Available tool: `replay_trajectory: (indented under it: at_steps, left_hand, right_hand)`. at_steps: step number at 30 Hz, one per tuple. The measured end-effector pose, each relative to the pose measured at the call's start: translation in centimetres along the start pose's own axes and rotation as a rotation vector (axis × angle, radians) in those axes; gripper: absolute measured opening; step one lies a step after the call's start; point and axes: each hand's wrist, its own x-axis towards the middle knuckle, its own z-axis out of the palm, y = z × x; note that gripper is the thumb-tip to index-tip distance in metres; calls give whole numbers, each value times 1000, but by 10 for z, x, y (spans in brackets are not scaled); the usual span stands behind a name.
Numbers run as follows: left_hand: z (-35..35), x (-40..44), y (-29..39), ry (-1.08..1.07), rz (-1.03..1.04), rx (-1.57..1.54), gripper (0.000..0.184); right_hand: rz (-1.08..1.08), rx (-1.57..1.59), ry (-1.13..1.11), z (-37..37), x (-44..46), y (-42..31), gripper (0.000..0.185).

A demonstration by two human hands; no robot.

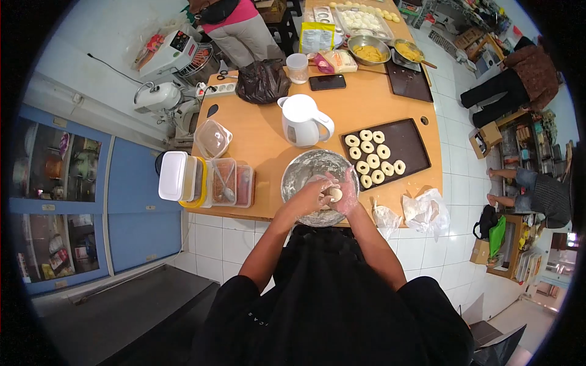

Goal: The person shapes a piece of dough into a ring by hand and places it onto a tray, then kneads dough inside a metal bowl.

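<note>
Pale dough ball (335, 194) above the metal bowl (298, 171) at the counter's (253, 134) near edge; forearms (276, 235) converge, left hand's (314, 194) bent fingers clamped on the ball, right hand (349, 196) cupped around it.

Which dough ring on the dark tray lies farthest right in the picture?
The dough ring on the lower right of the group: every other ring on the dark tray sits further left, and only bare tray lies to its right.
</note>
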Motion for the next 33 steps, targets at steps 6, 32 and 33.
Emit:
replay_trajectory:
  at_steps: [6,32,33]
  left_hand:
    - [-3,-4,-3,-9,-76,-97,41]
    - [27,-16,-35,236,-323,-531,34]
    - [27,-16,-37,240,-317,-496,33]
  right_hand:
    - [191,198,-450,-36,25,-3,94]
    - [-415,-1030,130,-12,-25,-1,30]
    - [-418,-1030,122,-13,-26,-1,31]
